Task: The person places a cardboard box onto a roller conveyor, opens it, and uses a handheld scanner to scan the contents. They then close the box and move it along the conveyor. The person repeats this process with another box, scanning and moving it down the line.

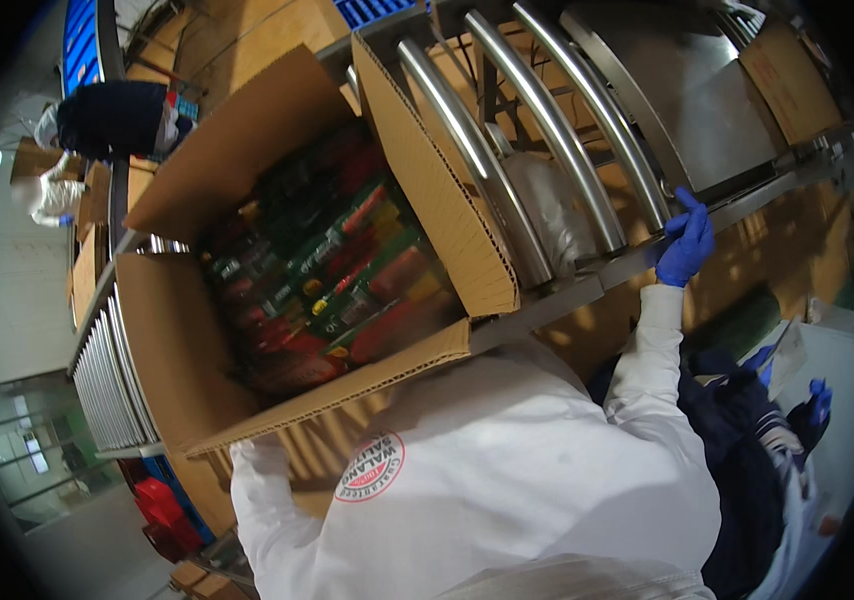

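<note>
An open cardboard box [171, 330] sits on the roller conveyor before me, its flaps spread. Inside lie several packets [337, 285] in green, red and yellow glossy wrapping, blurred in the picture. My left hand is out of view; its white sleeve runs in behind the near flap [344, 397] of the box. My right hand [686, 244], in a blue glove, is at the conveyor's side rail [592, 289], close to the end of a steel roller [599, 112]. Its fingers are partly spread, and I see nothing held in them.
Beyond the rollers is a flat metal plate [719, 120] with another cardboard box [791, 82] at its far end. A co-worker in dark clothing [734, 450] with blue gloves is close on my right. Others [111, 120] stand at upper left. More rollers [108, 382] and red crates [164, 517] lie leftward.
</note>
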The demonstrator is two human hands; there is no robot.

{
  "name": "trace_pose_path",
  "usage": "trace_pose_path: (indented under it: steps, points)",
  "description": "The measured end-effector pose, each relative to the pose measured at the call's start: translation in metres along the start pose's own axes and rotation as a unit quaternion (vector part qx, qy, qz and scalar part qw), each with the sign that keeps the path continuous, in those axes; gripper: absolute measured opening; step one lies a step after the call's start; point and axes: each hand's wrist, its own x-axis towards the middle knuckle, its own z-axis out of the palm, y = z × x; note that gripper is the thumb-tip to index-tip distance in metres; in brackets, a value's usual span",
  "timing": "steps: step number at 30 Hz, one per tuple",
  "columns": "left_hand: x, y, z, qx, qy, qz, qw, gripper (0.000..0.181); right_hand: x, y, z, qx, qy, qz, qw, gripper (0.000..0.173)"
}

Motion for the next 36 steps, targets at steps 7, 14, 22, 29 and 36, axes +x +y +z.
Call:
trace_pose_path:
  steps: [7,14,22,29,36]
  points:
    - [0.009,0.029,0.098,-0.092,-0.054,0.011,0.994,0.053,-0.026,-0.007,0.006,0.008,-0.009,0.012,1.0,0.034]
    - [-0.006,0.082,0.257,-0.212,-0.105,0.017,0.971,0.055,-0.011,-0.007,0.0,0.04,-0.05,-0.03,0.997,0.041]
    - [-0.067,0.163,0.488,-0.404,-0.218,0.009,0.888,0.057,-0.009,0.001,0.002,0.108,-0.024,-0.023,0.994,0.037]
    - [-0.155,0.295,0.534,-0.204,-0.697,0.068,0.684,0.043,0.006,0.027,-0.024,0.006,0.037,-0.005,0.999,0.014]
    - [-0.199,0.36,0.414,-0.115,-0.831,0.337,0.427,0.046,-0.002,0.007,-0.003,0.04,0.044,0.025,0.998,0.016]
